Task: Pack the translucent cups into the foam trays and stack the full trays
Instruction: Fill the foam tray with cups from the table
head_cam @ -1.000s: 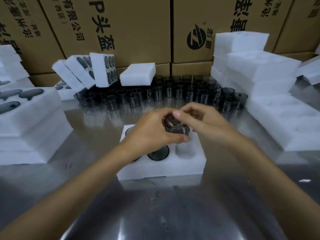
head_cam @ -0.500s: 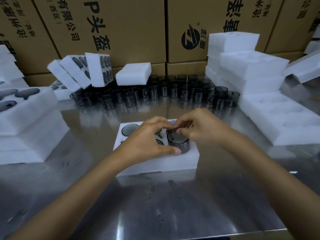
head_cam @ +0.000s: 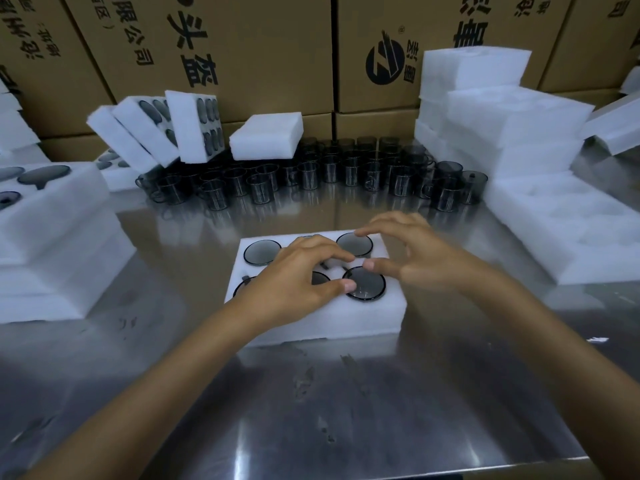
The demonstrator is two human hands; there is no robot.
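Observation:
A white foam tray [head_cam: 363, 315] lies in the middle of the steel table with dark translucent cups sunk into its holes. The front right cup [head_cam: 367, 284] sits flush in its hole. My left hand [head_cam: 298, 282] rests spread over the tray's middle, its thumb tip touching that cup's rim and hiding the cups beneath. My right hand [head_cam: 412, 258] hovers over the tray's right end with fingers spread and slightly bent, holding nothing. Several loose cups [head_cam: 311, 174] stand in rows at the back of the table.
Stacked filled trays [head_cam: 52, 237] sit at the left. Foam trays [head_cam: 519, 133] are piled at the right, with one flat tray [head_cam: 561, 230] beside my right hand. More trays [head_cam: 156, 129] lean against cardboard boxes [head_cam: 259, 46] behind. A foam block [head_cam: 266, 135] rests on the cups.
The cup both hands held over the tray has gone down into the front right hole. Both hands have let go and opened over the tray.

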